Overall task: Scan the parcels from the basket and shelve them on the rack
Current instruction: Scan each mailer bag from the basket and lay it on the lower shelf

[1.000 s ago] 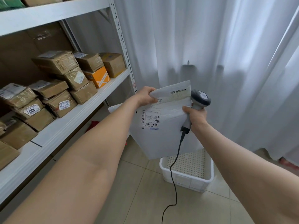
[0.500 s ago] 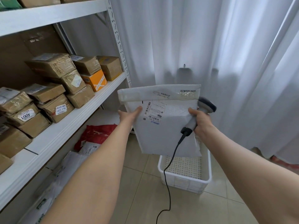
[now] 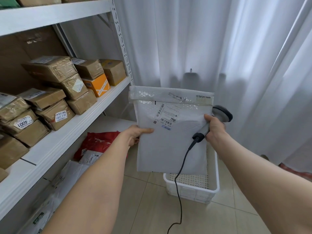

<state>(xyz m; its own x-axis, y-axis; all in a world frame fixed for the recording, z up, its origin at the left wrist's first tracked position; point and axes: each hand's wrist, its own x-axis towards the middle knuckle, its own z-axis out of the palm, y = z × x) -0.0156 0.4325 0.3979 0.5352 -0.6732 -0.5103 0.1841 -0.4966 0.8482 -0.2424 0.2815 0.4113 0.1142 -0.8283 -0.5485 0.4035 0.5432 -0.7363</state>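
A white bubble mailer (image 3: 168,149) stands upright in front of me, its shipping label (image 3: 166,116) facing me. My left hand (image 3: 135,135) grips its left edge, thumb on the front. My right hand (image 3: 214,130) holds a grey corded barcode scanner (image 3: 217,119) at the mailer's right edge, and its thumb touches the mailer. The white plastic basket (image 3: 190,190) sits on the floor below; the part of its bottom that shows holds no parcels. The white metal rack (image 3: 67,125) stands at left.
Several taped brown boxes (image 3: 50,102) and an orange box (image 3: 98,85) fill the middle shelf. A red bag (image 3: 99,142) and white mailers (image 3: 67,176) lie on the bottom shelf. White curtains (image 3: 219,48) hang behind. The scanner cable (image 3: 179,191) hangs to the tiled floor.
The mailer turned from tilted to upright, label facing me. My left hand slid from its top corner down to the left edge. The red bag came into view.
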